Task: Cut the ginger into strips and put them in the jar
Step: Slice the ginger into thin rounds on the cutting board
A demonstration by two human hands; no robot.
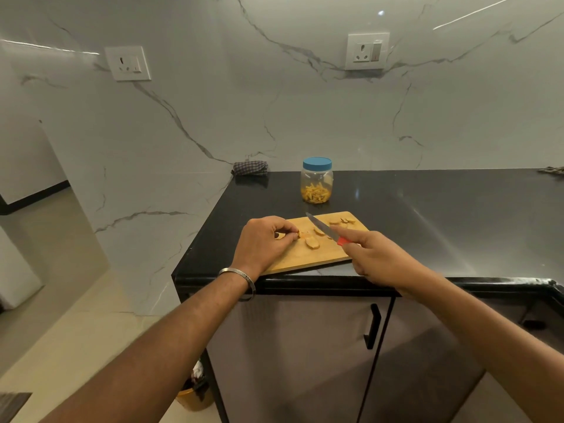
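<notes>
Two sockets (127, 63) on marble wall; black counter (427, 215) bears board (305, 257).

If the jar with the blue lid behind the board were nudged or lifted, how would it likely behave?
The jar looks like clear plastic with only a shallow layer of ginger strips at the bottom, so probably light and easy to slide on the glossy black counter. It stands upright on a broad base, so tipping seems unlikely. The blue lid is on, so spilling seems unlikely.
</notes>
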